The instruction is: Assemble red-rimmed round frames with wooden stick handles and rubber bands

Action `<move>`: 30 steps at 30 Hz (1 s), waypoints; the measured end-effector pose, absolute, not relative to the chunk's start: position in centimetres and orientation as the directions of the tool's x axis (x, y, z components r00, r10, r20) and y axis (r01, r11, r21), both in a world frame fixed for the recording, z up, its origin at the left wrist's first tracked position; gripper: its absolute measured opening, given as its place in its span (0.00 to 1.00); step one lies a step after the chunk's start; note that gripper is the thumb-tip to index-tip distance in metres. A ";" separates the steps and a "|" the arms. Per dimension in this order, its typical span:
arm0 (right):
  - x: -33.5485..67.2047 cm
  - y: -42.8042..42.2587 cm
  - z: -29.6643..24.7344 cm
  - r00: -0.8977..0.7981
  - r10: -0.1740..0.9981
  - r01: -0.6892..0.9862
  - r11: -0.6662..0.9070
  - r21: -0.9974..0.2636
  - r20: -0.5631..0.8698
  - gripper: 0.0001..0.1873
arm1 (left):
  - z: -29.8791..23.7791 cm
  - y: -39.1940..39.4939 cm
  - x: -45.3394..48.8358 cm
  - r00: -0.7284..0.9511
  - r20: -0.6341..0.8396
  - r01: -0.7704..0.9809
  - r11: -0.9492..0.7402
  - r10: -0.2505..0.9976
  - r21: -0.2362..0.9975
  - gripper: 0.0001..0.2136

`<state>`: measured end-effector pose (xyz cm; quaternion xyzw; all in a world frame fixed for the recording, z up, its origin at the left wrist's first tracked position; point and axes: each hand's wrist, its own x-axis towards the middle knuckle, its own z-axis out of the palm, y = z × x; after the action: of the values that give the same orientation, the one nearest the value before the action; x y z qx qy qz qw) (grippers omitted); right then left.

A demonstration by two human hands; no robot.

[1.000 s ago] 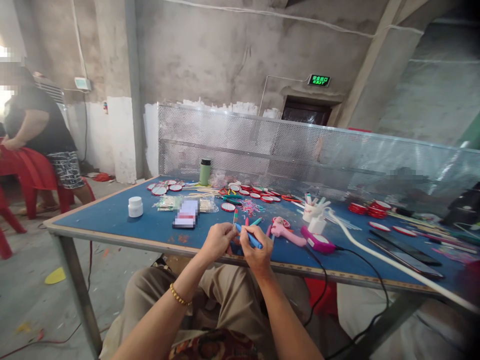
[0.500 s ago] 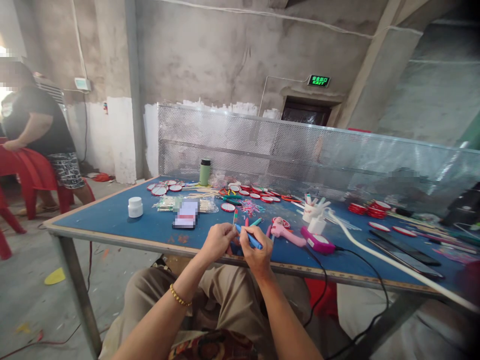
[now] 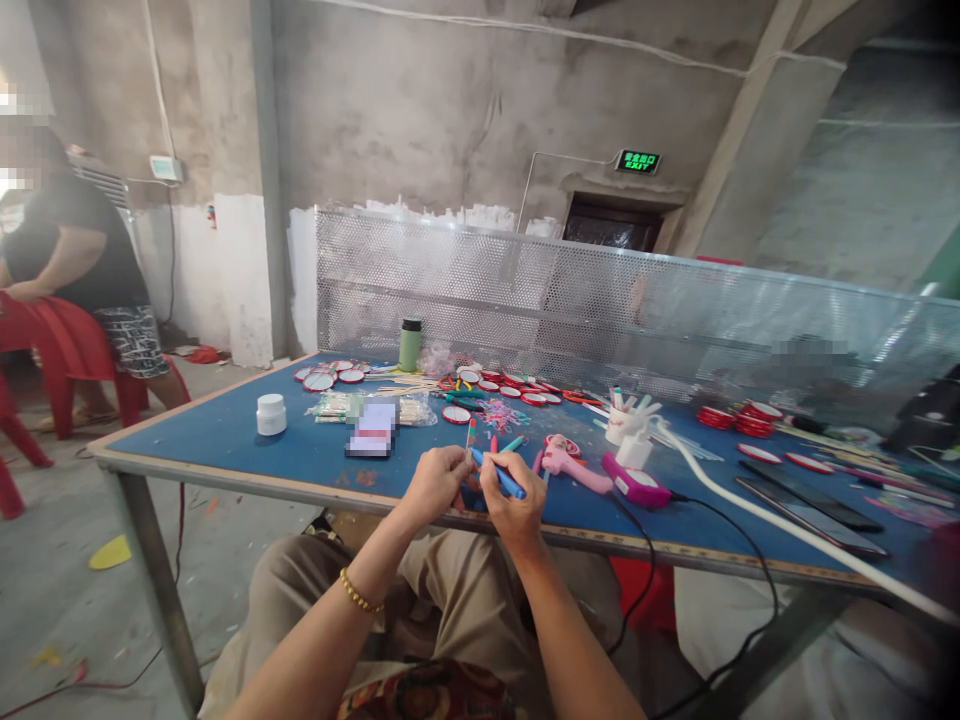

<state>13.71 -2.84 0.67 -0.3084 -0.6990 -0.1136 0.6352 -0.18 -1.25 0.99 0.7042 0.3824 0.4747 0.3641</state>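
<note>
At the table's front edge, my left hand (image 3: 441,482) is closed in a pinch around a thin stick (image 3: 471,436) whose upper end shows red and green. My right hand (image 3: 514,500) grips a blue marker pen (image 3: 504,478) like a writing tool, its tip close to the stick beside my left fingers. Whether the tip touches the stick I cannot tell. Just beyond my hands lie a red pen (image 3: 494,444) and a green pen (image 3: 514,444). A pink handheld fan-like object (image 3: 574,466) rests to the right of my right hand.
On the blue table (image 3: 247,470) are a white jar (image 3: 271,414), a phone (image 3: 373,430), a green bottle (image 3: 409,345), and several red-rimmed discs (image 3: 456,415). A purple device (image 3: 636,482) trails a black cable. A white tube (image 3: 750,510) crosses the right side. One person (image 3: 75,240) is at far left.
My hands, the stick and the blue marker pen stay almost exactly where they were. The person at far left has shifted slightly.
</note>
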 end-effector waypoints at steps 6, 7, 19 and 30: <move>13.8 -2.7 0.5 -0.005 0.292 0.574 0.784 -0.236 0.956 0.06 | 0.7 -1.1 -0.1 0.254 0.397 0.198 -0.449 0.882 0.871 0.14; 13.8 -2.7 0.5 -0.005 0.293 0.574 0.784 -0.237 0.956 0.06 | 0.7 -1.0 -0.1 0.252 0.398 0.198 -0.450 0.882 0.871 0.14; 13.7 -2.6 0.6 0.000 0.284 0.576 0.784 -0.232 0.959 0.06 | 0.9 -1.1 -0.1 0.257 0.396 0.195 -0.449 0.881 0.872 0.14; 13.8 -2.8 0.5 0.010 0.282 0.589 0.774 -0.233 0.960 0.06 | 0.8 -1.1 -0.1 0.254 0.393 0.196 -0.445 0.884 0.874 0.14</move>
<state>13.75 -2.79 0.54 -0.3139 -0.6932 -0.1205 0.6375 -0.10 -1.07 0.80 0.7046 0.3832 0.4754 0.3616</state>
